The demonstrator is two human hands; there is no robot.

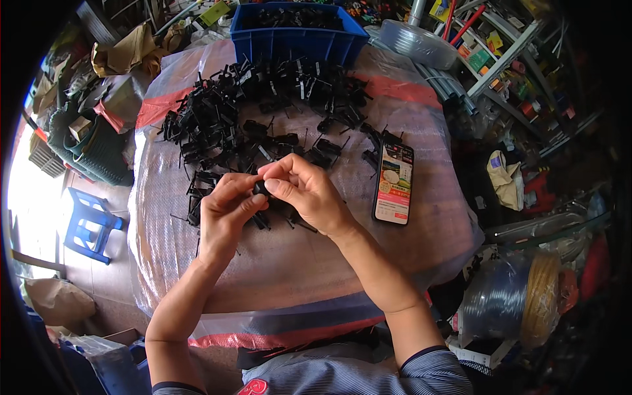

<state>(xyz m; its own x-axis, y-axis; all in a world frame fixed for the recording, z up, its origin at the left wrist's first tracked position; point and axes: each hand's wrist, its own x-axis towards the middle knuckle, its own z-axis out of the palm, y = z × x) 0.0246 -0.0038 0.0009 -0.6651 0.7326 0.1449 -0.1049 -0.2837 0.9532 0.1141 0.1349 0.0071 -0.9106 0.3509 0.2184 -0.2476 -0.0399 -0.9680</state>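
Both my hands meet over the middle of the covered table, fingertips pinched together on one small black plastic part (261, 189). My left hand (228, 205) grips it from the left, thumb and fingers closed. From the right, my right hand (304, 196) closes thumb and forefinger on it. Most of the part is hidden by my fingers, so its exact kind cannot be made out. Just beyond my hands spreads a heap of similar black plastic parts (210, 115), many with thin pins sticking out. Some lie under and beside my left hand.
A blue crate (299, 45) holding more black parts stands at the table's far edge. A phone (394, 184) with a lit screen lies right of my hands. Woven sheeting (276, 280) covers the table. A blue stool (94, 224) stands left; wrapped spools (507, 296) sit right.
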